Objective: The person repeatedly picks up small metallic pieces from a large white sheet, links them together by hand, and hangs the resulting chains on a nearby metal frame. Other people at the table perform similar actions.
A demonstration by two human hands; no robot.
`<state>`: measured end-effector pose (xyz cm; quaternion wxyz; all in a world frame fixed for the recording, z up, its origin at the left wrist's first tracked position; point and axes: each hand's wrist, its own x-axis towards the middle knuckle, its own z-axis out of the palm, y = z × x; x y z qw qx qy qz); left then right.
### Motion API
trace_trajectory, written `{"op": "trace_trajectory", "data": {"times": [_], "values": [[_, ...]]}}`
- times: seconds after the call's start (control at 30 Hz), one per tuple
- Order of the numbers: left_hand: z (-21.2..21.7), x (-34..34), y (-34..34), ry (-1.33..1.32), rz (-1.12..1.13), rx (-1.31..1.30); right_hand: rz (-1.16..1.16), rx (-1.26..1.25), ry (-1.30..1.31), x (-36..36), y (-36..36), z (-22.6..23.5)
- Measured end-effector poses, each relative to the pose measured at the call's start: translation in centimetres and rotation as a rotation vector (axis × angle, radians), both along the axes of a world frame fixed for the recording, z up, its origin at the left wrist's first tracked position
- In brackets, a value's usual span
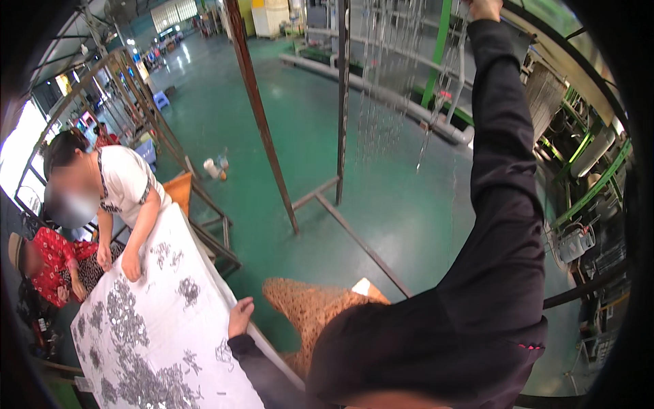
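My left hand is at the edge of a table under a white cloth. Its fingers are apart and hold nothing that I can see. Many small grey metal pieces lie on the cloth in heaps and small clusters. High at the top edge, my right hand is raised on an outstretched arm in a black sleeve. The picture's edge cuts off its fingers, so their hold is hidden. Left of this arm hang long strands of small shiny pieces.
Across the table a person in a white top handles the pieces; another in red sits beside. A rusty metal frame stands ahead on the green floor. Patterned brown cloth is near my body. Pipes run behind the strands.
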<state>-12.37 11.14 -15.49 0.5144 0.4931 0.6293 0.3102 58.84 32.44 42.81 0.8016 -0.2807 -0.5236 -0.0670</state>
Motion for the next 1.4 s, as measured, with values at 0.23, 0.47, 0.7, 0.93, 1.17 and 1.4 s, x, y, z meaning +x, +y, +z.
{"op": "trace_trajectory", "data": {"times": [0.23, 0.47, 0.7, 0.93, 1.17, 1.4], "values": [[2.0, 1.1, -0.1, -0.023, 0.034, -0.056, -0.014, -0.263, 0.107, 1.7, 0.5, -0.5], [1.0, 0.4, 0.1, 0.003, -0.001, -0.037, -0.068, -0.155, 0.074, 0.4, -1.9, -2.1], [5.3, 5.3, -1.8, -0.056, -0.055, 0.550, 0.382, -0.171, -0.287, -16.7, -7.4, -15.8], [13.0, 7.5, -13.2, 0.245, 0.404, 0.396, 0.985, -0.369, 0.034, -46.4, -8.3, -31.7], [10.4, 2.7, -32.1, 0.940, 1.245, 0.044, 1.128, -0.462, -0.111, -52.0, -7.9, -31.2], [7.9, 1.7, -34.1, 1.183, 1.045, -0.134, 1.172, -0.751, -0.541, -57.6, -7.0, -37.3]]}}
